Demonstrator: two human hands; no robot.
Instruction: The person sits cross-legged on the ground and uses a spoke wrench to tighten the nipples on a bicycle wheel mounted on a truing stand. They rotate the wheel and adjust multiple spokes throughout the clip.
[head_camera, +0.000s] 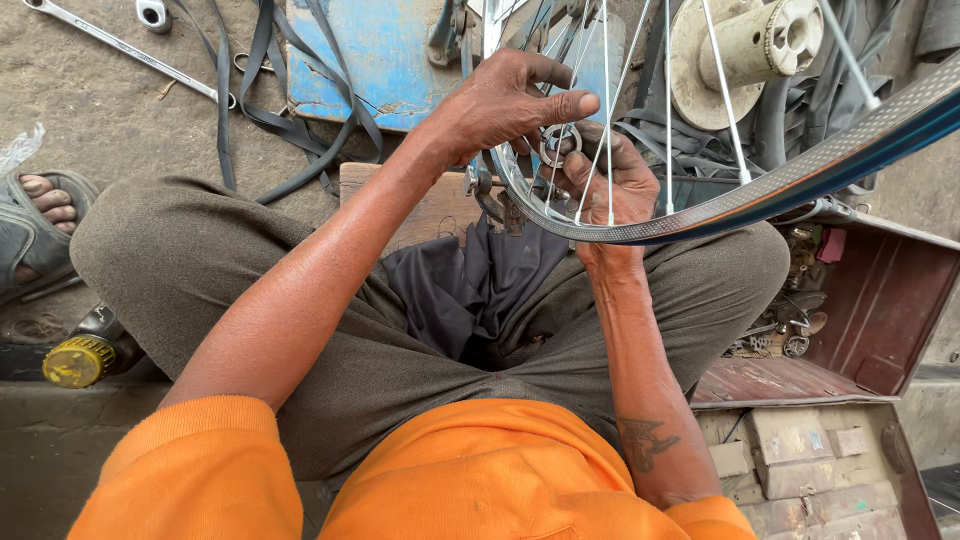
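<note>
Dirt-floor workspace; wheel rim (640, 232) on my lap; left hand (505, 100) and right hand (615, 180) pinching spoke tool (558, 143); truing looks mid-way, spokes (668, 110) left.

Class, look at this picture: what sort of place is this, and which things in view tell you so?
Probably a roadside bicycle repair spot. A spoked wheel rests across the person's lap, a long spanner and rubber strips lie on the ground, and an open toolbox holds small parts.

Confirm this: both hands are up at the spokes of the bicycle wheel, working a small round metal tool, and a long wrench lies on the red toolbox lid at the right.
One detail is off. The head view shows the long wrench lying on the bare ground at upper left, not on the red toolbox lid. The rest holds: left hand and right hand work a small round metal tool at the bicycle wheel spokes.
</note>
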